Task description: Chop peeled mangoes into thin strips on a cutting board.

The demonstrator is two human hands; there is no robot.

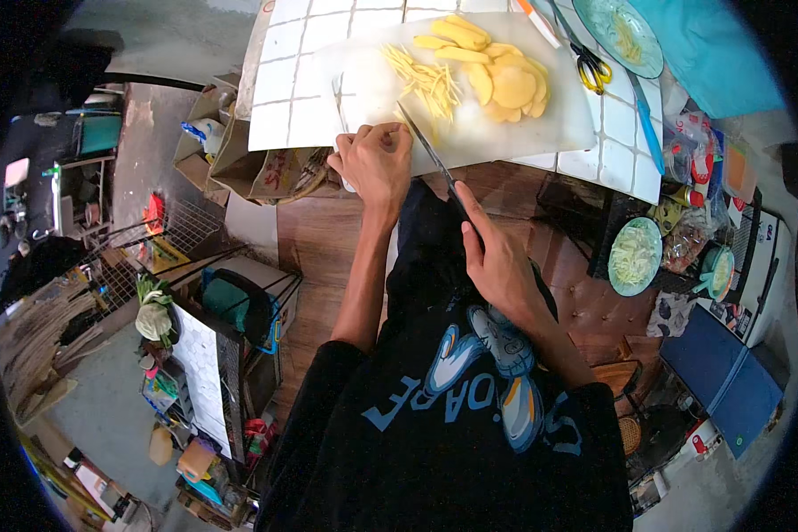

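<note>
My right hand (495, 249) grips a kitchen knife (429, 145) by its dark handle, the blade slanting up and left over a translucent cutting board (558, 136). At the board's near left edge, my left hand (376, 163) has its fingers curled down beside the knife tip. A little yellow shows by those fingertips; whatever lies beneath them is hidden. Thin yellow strips (432, 85), apparently potato, lie in a loose pile just beyond the blade. Overlapping rounded yellow slices (513, 86) are heaped to their right, with longer pieces (462, 33) behind.
The white tiled table (578, 169) carries yellow-handled scissors (595, 73), a blue-handled tool (650, 139), an orange-and-white tool (538, 23) and a plate (582, 10) with pale strips. Right of me stands a bowl of shredded vegetable (635, 256). Cardboard boxes (239, 163) sit left of the table.
</note>
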